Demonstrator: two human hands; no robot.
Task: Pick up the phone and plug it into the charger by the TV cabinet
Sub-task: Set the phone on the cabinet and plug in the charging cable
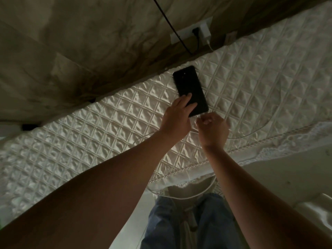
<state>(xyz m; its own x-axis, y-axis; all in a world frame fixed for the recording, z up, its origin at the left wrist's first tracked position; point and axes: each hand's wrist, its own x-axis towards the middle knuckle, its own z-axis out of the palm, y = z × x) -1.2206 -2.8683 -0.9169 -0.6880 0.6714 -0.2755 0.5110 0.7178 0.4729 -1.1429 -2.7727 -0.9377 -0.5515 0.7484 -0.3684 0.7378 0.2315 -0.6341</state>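
Quilted cream satin cloth [107, 133] covers the cabinet top. Nearest, 2 hands work together: the left hand [177, 116] pins the 1 flat black phone [191, 88] so it cannot slide, while the right hand [212, 129] pinches the thin white cable [251, 134] at its bottom port. Beyond, 1 white charger block [204, 31] sits in the wall socket [183, 35].

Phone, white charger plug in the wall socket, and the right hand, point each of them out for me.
phone [188, 85], head view, on the bare upper half of its dark face.
white charger plug [205, 33], head view, on the middle of its white body.
right hand [212, 129], head view, on the back of the closed hand.
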